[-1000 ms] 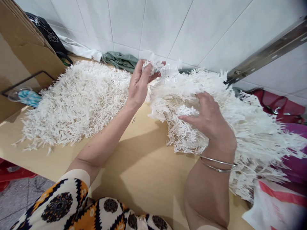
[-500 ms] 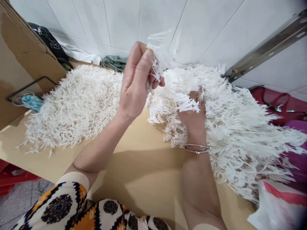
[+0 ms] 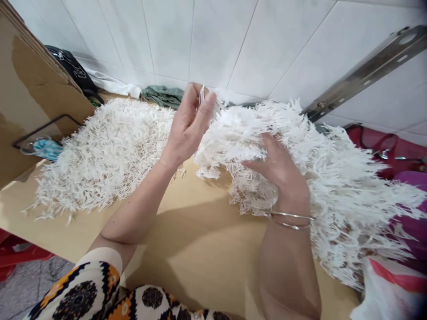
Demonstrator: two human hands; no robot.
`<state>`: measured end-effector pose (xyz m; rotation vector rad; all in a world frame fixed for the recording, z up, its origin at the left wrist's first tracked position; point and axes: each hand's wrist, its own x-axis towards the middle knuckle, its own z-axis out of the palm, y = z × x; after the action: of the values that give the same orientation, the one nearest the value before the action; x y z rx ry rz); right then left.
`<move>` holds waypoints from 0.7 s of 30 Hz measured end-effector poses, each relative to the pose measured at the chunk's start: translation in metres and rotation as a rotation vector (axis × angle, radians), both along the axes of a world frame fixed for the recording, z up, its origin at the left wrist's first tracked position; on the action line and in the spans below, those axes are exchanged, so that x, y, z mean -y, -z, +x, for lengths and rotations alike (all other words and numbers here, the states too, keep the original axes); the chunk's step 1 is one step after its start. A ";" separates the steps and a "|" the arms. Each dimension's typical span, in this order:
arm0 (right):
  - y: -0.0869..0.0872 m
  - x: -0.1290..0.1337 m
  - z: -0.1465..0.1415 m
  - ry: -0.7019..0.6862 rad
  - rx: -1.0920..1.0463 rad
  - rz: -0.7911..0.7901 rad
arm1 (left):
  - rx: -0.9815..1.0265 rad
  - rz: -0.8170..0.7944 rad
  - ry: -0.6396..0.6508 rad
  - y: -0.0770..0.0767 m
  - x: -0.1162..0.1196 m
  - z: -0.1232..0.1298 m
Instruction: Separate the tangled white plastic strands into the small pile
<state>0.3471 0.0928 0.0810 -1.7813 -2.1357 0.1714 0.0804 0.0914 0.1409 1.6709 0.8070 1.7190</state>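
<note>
My left hand (image 3: pixel 188 124) is raised between two heaps, closed in a pinch on thin white strands (image 3: pixel 202 94). My right hand (image 3: pixel 278 166), with a silver bangle at the wrist, rests against the right heap of white frilly strands (image 3: pixel 336 178). Its thumb and fingers are apart, and some fingertips are hidden among the strands. A bunched part of this heap (image 3: pixel 230 138) lies between my two hands. The left heap (image 3: pixel 110 155), made of shorter white pieces, spreads over the tan table (image 3: pixel 200 240).
A cardboard box (image 3: pixel 36 98) with a blue-and-white item (image 3: pixel 47 149) stands left. Behind are a black bag (image 3: pixel 71 66) and green cloth (image 3: pixel 163 95). At right are a metal bar (image 3: pixel 367 71), a red bag (image 3: pixel 376 146) and a white-and-red plastic bag (image 3: pixel 390 289).
My left hand has moved lower, and the loose strands above it are no longer raised. My right hand has shifted slightly right, with its thumb and fingers now spread.
</note>
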 end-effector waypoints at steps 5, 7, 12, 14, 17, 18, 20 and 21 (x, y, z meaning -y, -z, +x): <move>-0.059 0.040 -0.012 -0.004 -0.219 -0.066 | -0.652 -0.132 -0.156 0.014 -0.006 -0.014; -0.073 0.050 -0.025 0.059 -0.292 0.085 | -0.836 -0.162 -0.229 0.010 -0.001 -0.016; -0.058 0.032 -0.067 -0.061 -0.262 0.206 | -1.366 -0.418 -0.196 -0.003 0.005 -0.021; -0.040 0.010 -0.081 -0.154 -0.062 0.111 | -1.477 -0.470 -0.171 -0.002 0.004 -0.023; -0.018 -0.024 -0.092 -0.119 0.137 0.095 | -1.532 -0.428 -0.176 0.001 0.001 -0.026; -0.015 -0.034 -0.093 -0.081 0.153 0.103 | -1.534 -0.405 -0.155 0.001 0.001 -0.026; -0.014 -0.051 -0.089 0.019 0.148 0.115 | -1.504 -0.368 -0.061 -0.002 0.004 -0.025; -0.016 -0.059 -0.085 0.083 0.137 0.119 | -1.466 -0.349 -0.001 -0.006 0.006 -0.024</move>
<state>0.2626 0.1521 0.0971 -1.8552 -2.1101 -0.0998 0.0566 0.0853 0.1468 2.4678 1.5374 0.0153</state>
